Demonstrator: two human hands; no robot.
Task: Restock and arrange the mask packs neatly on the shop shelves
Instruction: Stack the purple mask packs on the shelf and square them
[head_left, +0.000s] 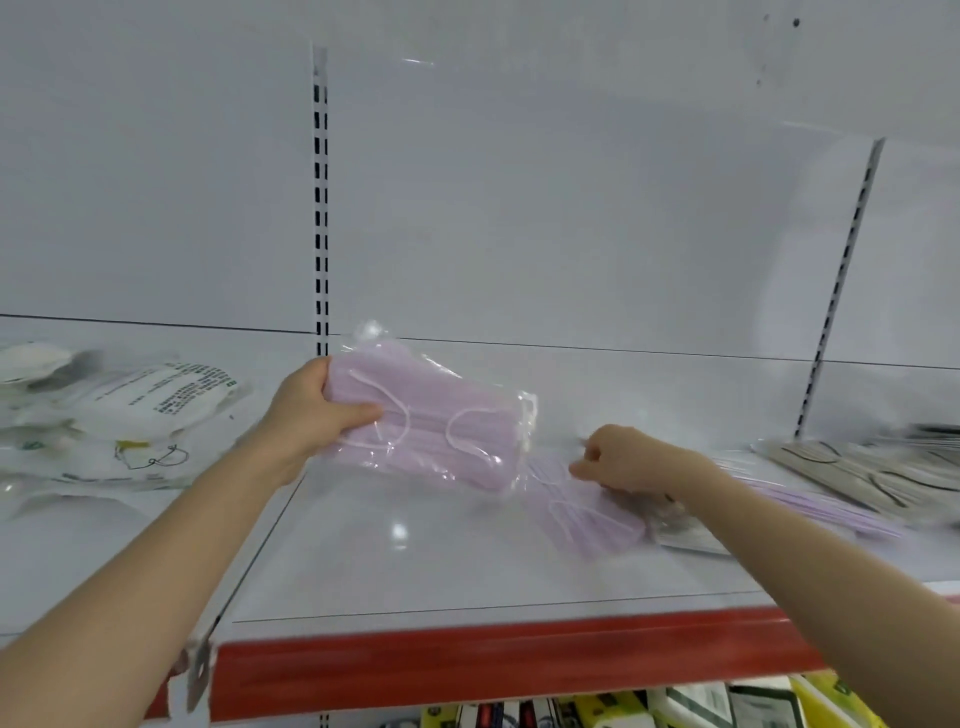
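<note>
My left hand (317, 410) grips the left end of a clear plastic pack of lilac face masks (441, 421), held a little above the white shelf (415, 561), its right end dipping toward the board. My right hand (623, 460) has curled fingers down on a second lilac mask pack (582, 514) lying flat on the shelf to the right; it seems to pinch that pack's wrapper at its far edge. More lilac packs (810, 504) lie behind my right forearm.
White mask packs (156, 400) are heaped on the shelf's left section. Grey mask packs (883, 467) lie at the far right. A red price rail (493, 660) runs along the shelf front, with packaged goods (675, 709) on the shelf below. Slotted uprights (320, 208) stand at the back wall.
</note>
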